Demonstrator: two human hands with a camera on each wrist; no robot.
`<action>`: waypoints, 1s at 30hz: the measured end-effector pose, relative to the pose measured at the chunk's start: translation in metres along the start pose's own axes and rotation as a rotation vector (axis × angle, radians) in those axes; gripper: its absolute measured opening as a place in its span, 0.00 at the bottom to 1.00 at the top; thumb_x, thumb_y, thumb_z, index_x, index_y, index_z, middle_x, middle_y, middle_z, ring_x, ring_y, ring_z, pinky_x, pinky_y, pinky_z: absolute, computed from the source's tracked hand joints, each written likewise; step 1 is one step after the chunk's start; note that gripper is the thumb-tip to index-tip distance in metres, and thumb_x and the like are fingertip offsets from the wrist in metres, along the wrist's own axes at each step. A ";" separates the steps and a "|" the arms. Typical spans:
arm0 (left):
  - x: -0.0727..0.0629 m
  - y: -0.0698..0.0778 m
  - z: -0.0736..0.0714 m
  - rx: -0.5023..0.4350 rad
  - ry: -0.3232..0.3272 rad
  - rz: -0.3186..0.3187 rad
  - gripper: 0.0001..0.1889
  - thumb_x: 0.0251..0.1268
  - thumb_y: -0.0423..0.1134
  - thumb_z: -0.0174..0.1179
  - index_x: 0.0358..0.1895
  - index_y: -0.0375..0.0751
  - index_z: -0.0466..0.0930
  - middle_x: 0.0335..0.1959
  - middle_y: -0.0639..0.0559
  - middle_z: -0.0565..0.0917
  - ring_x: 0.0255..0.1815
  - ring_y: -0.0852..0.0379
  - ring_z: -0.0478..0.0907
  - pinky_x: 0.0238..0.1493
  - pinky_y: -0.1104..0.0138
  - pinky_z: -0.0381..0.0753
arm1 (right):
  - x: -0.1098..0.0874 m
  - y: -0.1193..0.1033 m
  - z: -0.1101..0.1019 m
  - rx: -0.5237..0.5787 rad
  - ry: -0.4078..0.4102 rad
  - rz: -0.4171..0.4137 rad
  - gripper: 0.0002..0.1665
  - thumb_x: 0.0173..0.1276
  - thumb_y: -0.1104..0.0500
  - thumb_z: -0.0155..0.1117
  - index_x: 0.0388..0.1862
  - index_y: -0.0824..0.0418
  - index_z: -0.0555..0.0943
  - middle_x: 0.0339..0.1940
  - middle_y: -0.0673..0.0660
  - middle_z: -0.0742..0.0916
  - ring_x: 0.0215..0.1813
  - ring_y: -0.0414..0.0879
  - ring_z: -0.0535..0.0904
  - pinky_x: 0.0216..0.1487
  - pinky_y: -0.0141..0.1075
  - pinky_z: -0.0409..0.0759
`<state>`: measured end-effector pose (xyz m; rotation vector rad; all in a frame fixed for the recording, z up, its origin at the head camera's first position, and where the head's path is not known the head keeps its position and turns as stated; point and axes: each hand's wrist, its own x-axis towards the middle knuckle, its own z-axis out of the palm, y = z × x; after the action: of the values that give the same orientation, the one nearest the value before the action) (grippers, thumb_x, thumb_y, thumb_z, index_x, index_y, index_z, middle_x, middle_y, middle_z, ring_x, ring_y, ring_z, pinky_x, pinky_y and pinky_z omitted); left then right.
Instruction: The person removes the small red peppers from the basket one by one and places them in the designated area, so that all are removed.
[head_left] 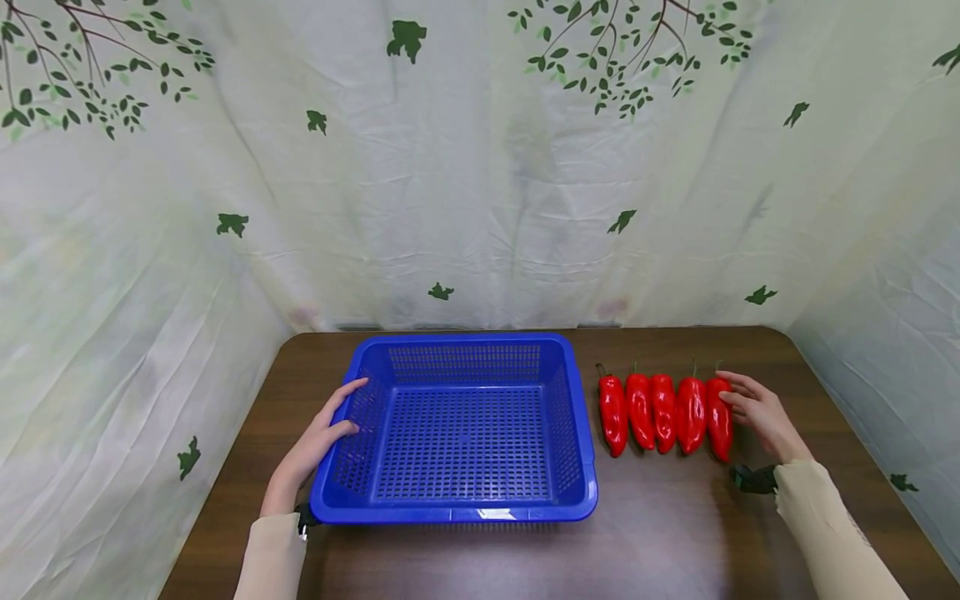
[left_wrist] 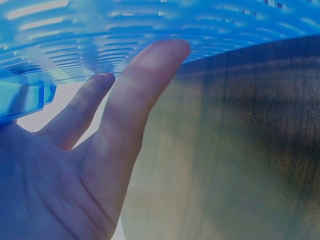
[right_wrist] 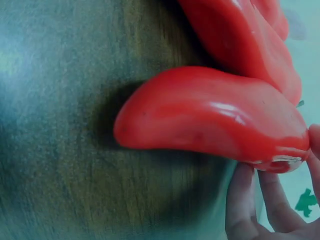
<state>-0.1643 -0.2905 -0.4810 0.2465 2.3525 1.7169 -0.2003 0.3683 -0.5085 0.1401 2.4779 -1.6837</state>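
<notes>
A blue plastic basket (head_left: pixel 465 513) with slotted walls and floor stands on the table, with nothing in it. My left hand (head_left: pixel 318 437) rests on its left rim, index finger and thumb extended over the edge. In the left wrist view, the straight thumb (left_wrist: pixel 140 90) lies against the basket's slotted wall (left_wrist: pixel 210 25). To the right of the basket lie several shiny red peppers (head_left: pixel 613 417) side by side, stems away from me. My right hand (head_left: pixel 761 417) has its fingers around the stem end of the rightmost red pepper (right_wrist: pixel 200 110), which lies beside its neighbour (right_wrist: pixel 235 45).
The brown wooden table (head_left: pixel 630 542) reaches past the basket and peppers on all sides. Behind it and along both sides hang pale curtains (head_left: pixel 465 208) printed with green leaves. Dark straps are on both wrists.
</notes>
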 end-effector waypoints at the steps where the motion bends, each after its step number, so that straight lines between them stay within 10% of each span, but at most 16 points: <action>1: 0.000 0.000 0.000 0.003 0.001 -0.001 0.34 0.66 0.28 0.47 0.75 0.49 0.50 0.76 0.38 0.43 0.69 0.30 0.50 0.56 0.41 0.64 | 0.000 0.000 0.000 -0.007 0.000 0.004 0.33 0.76 0.54 0.47 0.71 0.72 0.56 0.64 0.76 0.66 0.40 0.27 0.74 0.42 0.26 0.78; 18: 0.001 0.000 -0.002 0.049 -0.001 -0.005 0.34 0.66 0.29 0.47 0.75 0.50 0.50 0.75 0.36 0.45 0.68 0.30 0.53 0.56 0.42 0.67 | -0.006 -0.002 0.001 -0.039 0.016 0.017 0.33 0.76 0.53 0.45 0.72 0.70 0.56 0.68 0.76 0.64 0.45 0.31 0.72 0.44 0.27 0.76; 25: 0.000 0.005 -0.005 0.139 0.008 0.027 0.34 0.68 0.32 0.51 0.75 0.49 0.52 0.74 0.34 0.50 0.67 0.34 0.57 0.57 0.46 0.64 | -0.012 -0.012 -0.001 -0.073 0.064 -0.011 0.33 0.76 0.50 0.44 0.72 0.68 0.57 0.69 0.74 0.63 0.60 0.60 0.66 0.59 0.54 0.70; 30: 0.001 0.005 -0.007 0.169 0.005 0.031 0.33 0.72 0.38 0.52 0.76 0.50 0.50 0.74 0.34 0.48 0.69 0.32 0.55 0.58 0.42 0.64 | -0.017 -0.023 -0.001 -0.049 0.072 -0.046 0.34 0.75 0.48 0.46 0.73 0.65 0.58 0.70 0.74 0.62 0.56 0.45 0.69 0.61 0.63 0.62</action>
<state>-0.1670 -0.2957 -0.4745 0.3078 2.5132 1.5336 -0.1875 0.3606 -0.4849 0.1425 2.5911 -1.6626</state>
